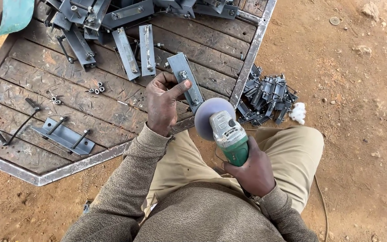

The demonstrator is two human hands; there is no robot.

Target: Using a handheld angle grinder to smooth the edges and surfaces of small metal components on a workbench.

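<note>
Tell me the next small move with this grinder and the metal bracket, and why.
Probably tip the disc down onto the bracket's near end. The left hand pins the bracket on the metal sheet, and the right hand holds the grinder with its disc beside that end.

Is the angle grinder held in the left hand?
No, the right hand grips the green angle grinder, while the left hand holds a grey metal bracket.

No packages, signs or screens in view — seemingly no labels
</note>
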